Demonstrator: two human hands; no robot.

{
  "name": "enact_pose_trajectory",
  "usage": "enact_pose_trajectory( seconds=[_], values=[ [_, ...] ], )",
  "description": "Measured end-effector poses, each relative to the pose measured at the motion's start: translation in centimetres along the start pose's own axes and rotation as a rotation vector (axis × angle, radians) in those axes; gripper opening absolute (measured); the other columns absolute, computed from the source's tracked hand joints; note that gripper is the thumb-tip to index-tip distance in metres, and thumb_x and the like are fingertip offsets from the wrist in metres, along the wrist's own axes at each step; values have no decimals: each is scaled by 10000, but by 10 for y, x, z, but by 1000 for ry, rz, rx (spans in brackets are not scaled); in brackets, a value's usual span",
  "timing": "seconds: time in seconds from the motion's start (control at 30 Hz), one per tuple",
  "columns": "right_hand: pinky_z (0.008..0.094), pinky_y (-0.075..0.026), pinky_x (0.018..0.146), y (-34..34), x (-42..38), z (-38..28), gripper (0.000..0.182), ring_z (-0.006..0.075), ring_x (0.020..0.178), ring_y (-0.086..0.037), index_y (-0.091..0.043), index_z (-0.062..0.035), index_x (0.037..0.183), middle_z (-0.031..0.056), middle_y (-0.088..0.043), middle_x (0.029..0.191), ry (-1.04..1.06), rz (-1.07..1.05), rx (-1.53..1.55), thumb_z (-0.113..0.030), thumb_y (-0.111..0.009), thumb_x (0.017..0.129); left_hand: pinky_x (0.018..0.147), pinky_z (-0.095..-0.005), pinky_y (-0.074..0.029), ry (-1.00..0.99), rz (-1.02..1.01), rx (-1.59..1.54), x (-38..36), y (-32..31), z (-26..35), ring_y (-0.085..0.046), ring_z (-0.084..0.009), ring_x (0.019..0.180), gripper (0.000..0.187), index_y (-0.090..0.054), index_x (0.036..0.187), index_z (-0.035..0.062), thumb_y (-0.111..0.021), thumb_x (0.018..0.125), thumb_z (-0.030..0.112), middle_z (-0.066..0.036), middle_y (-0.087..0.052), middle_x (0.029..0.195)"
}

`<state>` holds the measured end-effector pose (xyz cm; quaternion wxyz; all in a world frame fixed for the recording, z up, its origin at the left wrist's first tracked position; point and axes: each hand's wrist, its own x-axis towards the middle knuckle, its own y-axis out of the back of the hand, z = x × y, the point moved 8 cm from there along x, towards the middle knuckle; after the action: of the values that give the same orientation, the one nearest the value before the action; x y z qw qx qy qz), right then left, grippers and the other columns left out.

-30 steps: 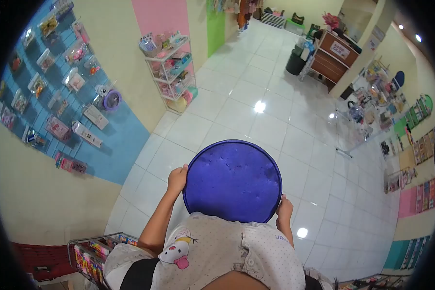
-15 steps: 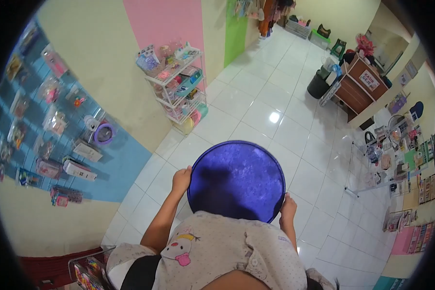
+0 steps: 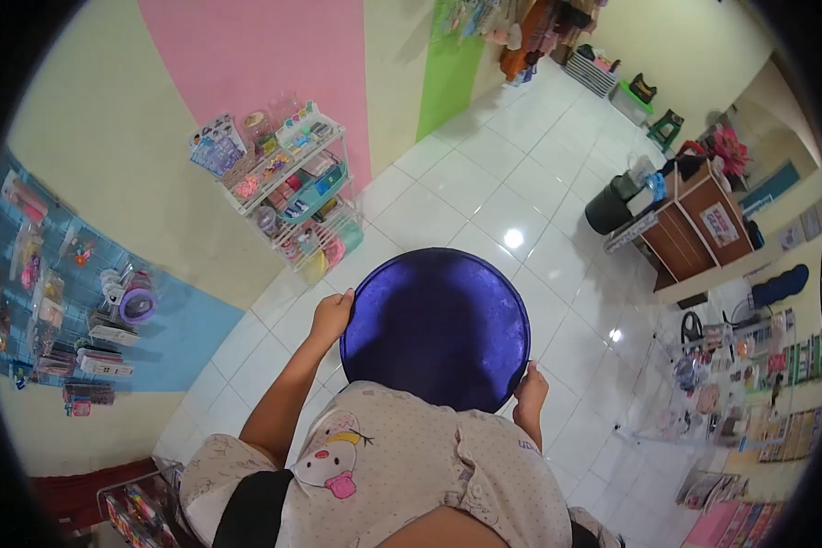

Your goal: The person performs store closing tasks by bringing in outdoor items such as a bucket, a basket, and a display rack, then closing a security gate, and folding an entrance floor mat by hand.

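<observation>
A round purple-blue object (image 3: 498, 320) with a dark rim, like a stool seat or lid, is held level in front of my body, against the shirt. At its left rim, my left hand (image 3: 332, 316) is closed on the edge, thumb near the top. My right hand (image 3: 531, 396) grips the opposite rim, lower on the right side. A dark shadow covers much of the round surface. What lies under it is hidden.
A white tiered shelf (image 3: 288, 173) with small goods stands ahead left. Packaged items hang on a blue wall rack (image 3: 46, 301) at the left. A brown counter (image 3: 703, 224) and dark bin (image 3: 607, 210) stand ahead right, near display racks (image 3: 703, 374).
The white shelf and the counter have shifted apart and look nearer. The round object remains in both hands, a little further left in view, with the shadow now over its middle.
</observation>
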<state>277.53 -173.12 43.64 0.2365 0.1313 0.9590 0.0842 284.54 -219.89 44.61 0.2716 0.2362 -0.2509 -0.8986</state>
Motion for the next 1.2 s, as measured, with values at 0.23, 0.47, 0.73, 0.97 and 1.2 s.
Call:
enact_pose_trajectory(
  seconds=[0.23, 0.47, 0.73, 0.97, 1.2],
  values=[
    [307, -304, 420, -91, 150, -82, 451, 134, 425, -359, -405, -48, 558, 17, -379, 492, 69, -26, -231, -342, -459, 896, 565, -397, -399, 74, 83, -120, 125, -29, 19, -539, -295, 547, 513, -562, 646, -24, -435, 876, 417, -184, -548, 570],
    [305, -314, 430, -201, 269, -184, 417, 141, 459, -387, -485, -31, 610, 21, -401, 521, 121, -73, -321, -368, -517, 855, 583, -383, -410, 225, 76, -138, 262, -57, 29, -558, -278, 598, 507, -579, 687, -32, -440, 870, 420, -159, -560, 597],
    [283, -291, 409, -312, 411, -247, 395, 120, 440, -364, -499, -22, 618, 10, -370, 507, 97, -232, -396, -336, -517, 858, 609, -415, -415, 132, 308, -106, 384, -73, 73, -566, -352, 624, 542, -573, 673, -46, -422, 866, 438, -213, -576, 631],
    [318, -336, 444, -455, 544, -289, 416, 145, 457, -395, -505, -1, 627, 24, -381, 499, 187, -449, -575, -337, -503, 871, 610, -401, -413, 443, 426, -221, 438, -93, 86, -563, -336, 620, 544, -565, 668, -34, -419, 865, 452, -207, -560, 618],
    [358, -391, 534, -616, 613, -310, 462, 225, 552, -510, -545, 33, 650, 124, -506, 558, 878, -608, -1006, -367, -488, 873, 610, -401, -411, 683, 502, -386, 475, -118, 53, -556, -309, 621, 546, -561, 652, -28, -437, 863, 460, -191, -561, 612]
  ],
)
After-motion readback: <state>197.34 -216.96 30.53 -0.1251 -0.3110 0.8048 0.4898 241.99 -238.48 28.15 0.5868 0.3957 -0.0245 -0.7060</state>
